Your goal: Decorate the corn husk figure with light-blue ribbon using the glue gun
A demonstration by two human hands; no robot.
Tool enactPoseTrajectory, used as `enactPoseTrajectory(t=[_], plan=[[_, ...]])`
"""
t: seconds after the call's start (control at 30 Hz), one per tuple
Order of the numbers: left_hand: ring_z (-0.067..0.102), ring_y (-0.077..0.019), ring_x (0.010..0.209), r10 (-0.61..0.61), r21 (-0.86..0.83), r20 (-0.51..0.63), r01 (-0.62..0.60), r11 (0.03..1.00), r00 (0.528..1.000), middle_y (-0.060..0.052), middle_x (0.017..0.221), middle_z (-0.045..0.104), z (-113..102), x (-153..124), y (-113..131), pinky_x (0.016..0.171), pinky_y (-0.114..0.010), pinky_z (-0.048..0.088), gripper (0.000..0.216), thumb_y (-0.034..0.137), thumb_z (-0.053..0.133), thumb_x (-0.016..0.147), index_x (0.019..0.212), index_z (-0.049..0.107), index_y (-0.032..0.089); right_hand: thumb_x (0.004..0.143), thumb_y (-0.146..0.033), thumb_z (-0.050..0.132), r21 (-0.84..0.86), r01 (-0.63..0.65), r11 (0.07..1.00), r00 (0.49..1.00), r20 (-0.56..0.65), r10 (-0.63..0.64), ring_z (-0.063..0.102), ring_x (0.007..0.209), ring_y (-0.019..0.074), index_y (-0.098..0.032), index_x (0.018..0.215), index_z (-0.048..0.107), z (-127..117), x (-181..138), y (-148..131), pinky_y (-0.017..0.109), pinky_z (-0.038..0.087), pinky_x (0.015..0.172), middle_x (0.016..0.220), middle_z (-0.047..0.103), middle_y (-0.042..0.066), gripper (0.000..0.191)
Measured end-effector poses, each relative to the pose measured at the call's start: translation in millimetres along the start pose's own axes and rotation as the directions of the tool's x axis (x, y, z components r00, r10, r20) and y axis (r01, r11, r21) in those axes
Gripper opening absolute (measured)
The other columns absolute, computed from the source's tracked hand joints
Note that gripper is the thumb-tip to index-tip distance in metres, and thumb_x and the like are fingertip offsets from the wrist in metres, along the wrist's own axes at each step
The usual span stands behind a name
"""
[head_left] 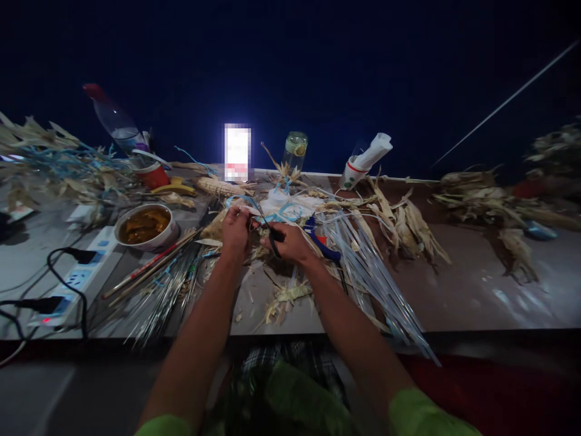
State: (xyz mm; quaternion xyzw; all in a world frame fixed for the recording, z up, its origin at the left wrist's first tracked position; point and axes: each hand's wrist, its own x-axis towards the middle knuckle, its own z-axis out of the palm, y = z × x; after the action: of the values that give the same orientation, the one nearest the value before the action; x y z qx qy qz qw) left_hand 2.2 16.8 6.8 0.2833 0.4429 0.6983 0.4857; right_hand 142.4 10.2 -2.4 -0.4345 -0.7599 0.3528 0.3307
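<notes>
My right hand [293, 243] is closed on a pair of scissors [275, 241], its black handle loops in my fingers and the blades pointing up and left. Close beside it, my left hand [236, 231] pinches a pale strip [245, 209], which looks like corn husk. The blades reach toward this strip; whether they touch it I cannot tell. Dry husk scraps lie beneath both hands. Nearer me is a small tied husk piece [290, 295]. A blue glue gun [323, 241] with a red-orange trigger lies right of my right hand.
Translucent glue sticks [376, 272] lie at right, thin metal wires [170, 297] at left. A bowl of brown liquid [144, 227] stands beside a power strip [75, 281] with plugged-in cords. Behind are a corn cob [220, 186], a lit screen [237, 151], a jar [296, 148] and a cup [353, 174].
</notes>
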Motion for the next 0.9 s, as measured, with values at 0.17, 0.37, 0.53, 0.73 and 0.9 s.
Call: enactPoseTrajectory(t=[0.17,0.37,0.53,0.73,0.9], plan=[[0.050,-0.0064,0.040,0.050,0.101,0.004,-0.050,0.994,0.999,0.007,0.050,0.053,-2.1,0.3,-0.8,0.045,-0.019,0.039,0.023,0.034,0.063,0.071,0.072,0.046,0.019,0.069,-0.035,0.062,0.017,0.005,1.000,1.000,0.012,-0.005,0.055,0.069,0.0133,-0.019,0.100,0.067,0.0,0.0,-1.2,0.023,0.040,0.063,0.077,0.064,0.000,0.036],[0.050,-0.0061,0.041,0.077,0.080,0.003,-0.077,0.994,0.997,0.008,0.054,0.055,-3.6,2.8,-4.4,0.045,-0.019,0.038,0.022,0.033,0.063,0.070,0.075,0.046,0.019,0.069,-0.035,0.062,0.026,-0.003,1.000,1.000,0.012,0.002,0.054,0.067,0.0125,-0.018,0.097,0.068,0.8,0.4,1.2,0.022,0.040,0.063,0.074,0.064,-0.001,0.034],[0.050,-0.0061,0.041,0.070,0.058,-0.012,-0.069,0.996,0.998,0.007,0.055,0.056,-3.6,3.7,-5.8,0.044,-0.019,0.037,0.021,0.031,0.063,0.070,0.075,0.046,0.020,0.069,-0.036,0.062,0.023,-0.010,1.000,1.000,0.022,0.010,0.055,0.068,0.0130,-0.018,0.092,0.068,0.7,0.9,3.5,0.023,0.041,0.063,0.076,0.064,0.000,0.030],[0.050,-0.0060,0.041,0.080,0.049,0.006,-0.080,0.996,0.997,0.008,0.053,0.054,-3.5,3.0,-4.6,0.045,-0.019,0.038,0.024,0.032,0.065,0.069,0.075,0.045,0.019,0.069,-0.035,0.062,-0.002,-0.006,1.000,1.000,0.024,0.006,0.053,0.065,0.0120,-0.018,0.092,0.068,-0.8,1.0,3.9,0.022,0.040,0.061,0.073,0.063,0.000,0.029],[0.049,-0.0063,0.041,0.084,0.039,-0.005,-0.084,0.996,0.996,0.007,0.052,0.053,-3.9,3.3,-4.3,0.046,-0.019,0.038,0.023,0.032,0.064,0.071,0.073,0.046,0.019,0.068,-0.036,0.063,-0.012,-0.005,1.000,1.000,0.019,0.005,0.052,0.065,0.0117,-0.018,0.092,0.068,-0.4,0.6,2.7,0.022,0.039,0.061,0.074,0.063,0.000,0.030]])
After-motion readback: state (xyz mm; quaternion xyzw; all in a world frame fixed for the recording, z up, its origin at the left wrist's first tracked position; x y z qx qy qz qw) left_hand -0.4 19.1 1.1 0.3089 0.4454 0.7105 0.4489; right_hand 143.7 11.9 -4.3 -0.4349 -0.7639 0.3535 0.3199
